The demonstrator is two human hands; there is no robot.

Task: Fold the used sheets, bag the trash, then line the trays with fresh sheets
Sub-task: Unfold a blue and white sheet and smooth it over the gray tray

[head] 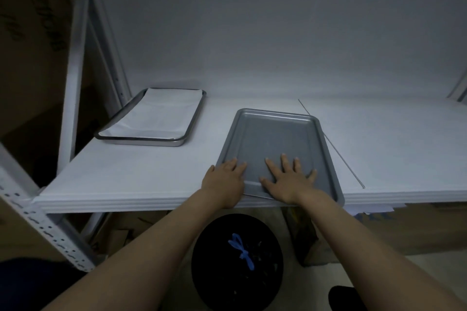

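Observation:
A bare grey metal tray (275, 139) lies on the white shelf, its near edge at the shelf's front. My left hand (225, 179) rests on the tray's near left corner with fingers straight. My right hand (290, 179) lies flat inside the tray near its front edge, fingers spread. A second metal tray (141, 137) sits at the back left, lined with a white sheet (161, 113). Below the shelf stands a black trash bag (227, 272) with a blue tie (242, 250) on top.
The white shelf board (141, 179) has a thin seam line (333, 144) running diagonally right of the bare tray. A white perforated shelf post (43, 227) stands at the left. Cardboard boxes (417, 230) sit under the shelf on the right.

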